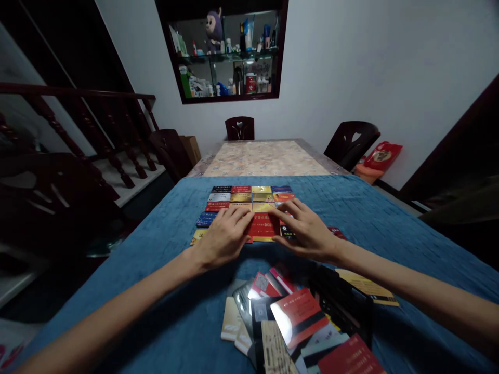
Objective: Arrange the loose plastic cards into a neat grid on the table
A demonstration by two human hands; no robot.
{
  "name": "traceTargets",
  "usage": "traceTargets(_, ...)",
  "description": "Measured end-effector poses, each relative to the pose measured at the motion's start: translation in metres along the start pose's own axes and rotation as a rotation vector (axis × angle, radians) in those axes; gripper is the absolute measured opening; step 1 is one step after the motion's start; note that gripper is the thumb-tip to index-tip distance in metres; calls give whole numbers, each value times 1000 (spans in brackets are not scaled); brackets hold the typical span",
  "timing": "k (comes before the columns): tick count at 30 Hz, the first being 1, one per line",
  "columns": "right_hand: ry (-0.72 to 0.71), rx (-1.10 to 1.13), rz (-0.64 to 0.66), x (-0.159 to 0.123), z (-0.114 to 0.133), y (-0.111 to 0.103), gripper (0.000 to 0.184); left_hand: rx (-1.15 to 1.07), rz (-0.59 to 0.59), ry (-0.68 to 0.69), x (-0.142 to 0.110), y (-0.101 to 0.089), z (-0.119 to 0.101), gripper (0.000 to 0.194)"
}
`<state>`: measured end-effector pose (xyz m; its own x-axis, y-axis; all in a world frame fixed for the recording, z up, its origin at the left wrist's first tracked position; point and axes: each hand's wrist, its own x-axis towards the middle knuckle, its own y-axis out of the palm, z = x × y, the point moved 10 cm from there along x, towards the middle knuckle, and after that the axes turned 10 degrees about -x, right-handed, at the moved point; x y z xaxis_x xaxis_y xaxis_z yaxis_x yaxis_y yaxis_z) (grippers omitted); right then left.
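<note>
A red card (262, 225) lies between my two hands in the front part of a grid of cards. My left hand (226, 234) grips its left edge, with index finger and thumb curved toward its corners. At the right edge, my right hand (306, 228) holds the same card between index finger and thumb, its other fingers bent above. Behind my fingers, rows of cards include a black card (222, 189), a gold card (240, 197) and a blue card (206, 219). My hands partly cover the nearer rows.
A loose pile of cards (298, 311) lies nearest me, beside a dark case-like object (343, 301). A yellow card (368, 287) rests under my right forearm. Blue cloth (163, 228) covers the near table. Chairs (353, 140) stand around it.
</note>
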<state>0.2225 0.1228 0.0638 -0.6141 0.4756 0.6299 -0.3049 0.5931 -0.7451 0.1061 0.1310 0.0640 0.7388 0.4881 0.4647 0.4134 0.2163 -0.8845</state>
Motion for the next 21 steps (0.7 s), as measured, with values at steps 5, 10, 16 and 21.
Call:
traceTargets(5, -1, 27, 40, 34, -35, 35, 45, -29, 56, -71, 29, 4, 48, 41)
traceTargets(10, 33, -49, 187, 68, -64, 78, 45, 27, 117, -194, 51, 14, 98, 40)
traceTargets(16, 126, -158, 394, 99, -91, 123, 47, 34, 151, -239, 72, 32, 150, 33)
traceTargets(21, 248, -187, 540, 111, -109, 150, 42, 58, 200, -319, 86, 53, 190, 39)
